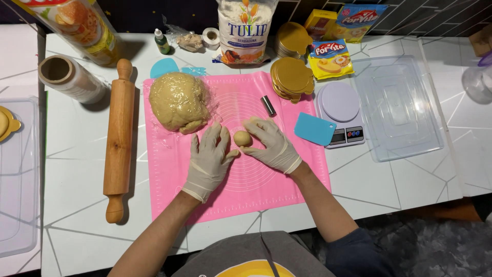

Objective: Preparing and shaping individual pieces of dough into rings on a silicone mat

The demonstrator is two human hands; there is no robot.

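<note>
From my remote seat, I see two gloved hands working a small dough ball (242, 138) at the middle of a pink silicone mat (256, 179) on a white tabletop (77, 215). The left hand (209, 160) lies flat on the mat with fingers spread, its thumb reaching toward the ball from the left. The right hand (271, 143) curves loosely around the ball's right side, fingers relaxed and slightly apart, thumb low beside the ball; neither hand pinches it. Just up and to the left, a large lump of dough wrapped in clear film (178, 101) sits on the mat's corner. A wooden rolling pin (119, 138) lies on the tabletop left of the mat, with a roll of clear film (72, 78) near its top end. A small metal cylinder (268, 105) rests on the mat above the right hand. To the right, a blue scraper (314, 129) leans against a lilac kitchen scale (340, 114), beside a clear plastic lid (397, 107). Stacked gold cake boards (292, 78) and a flour bag (243, 31) stand at the back.
</note>
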